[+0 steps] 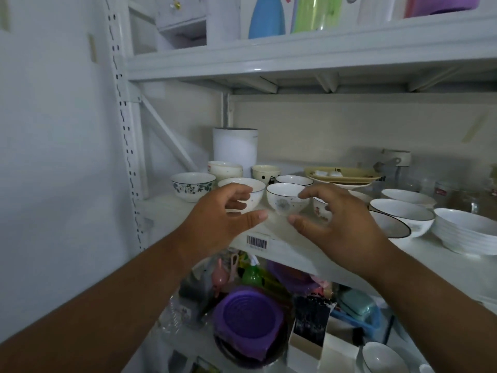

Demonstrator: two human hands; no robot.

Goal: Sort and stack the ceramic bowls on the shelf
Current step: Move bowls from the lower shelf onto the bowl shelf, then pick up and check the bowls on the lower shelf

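Several ceramic bowls stand on the white shelf (pixel 274 232). A small white bowl with a dark rim and a grey flower print (pixel 287 199) sits near the front edge. A plain white bowl (pixel 242 188) is just to its left, and a green-leaf patterned bowl (pixel 193 185) stands further left. My left hand (pixel 220 219) hovers open in front of the plain bowl. My right hand (pixel 333 222) is open beside the flower-print bowl, fingers curled around its right side, contact unclear. A bowl with red print (pixel 320 210) is partly hidden behind my right hand.
Larger white bowls (pixel 403 214) and a ribbed one (pixel 468 232) stand on the right, with a yellow plate (pixel 343 175) behind. A white cylinder (pixel 235 149) and two cream cups (pixel 224 169) are at the back. The shelf below holds a purple basket (pixel 248 321) and clutter.
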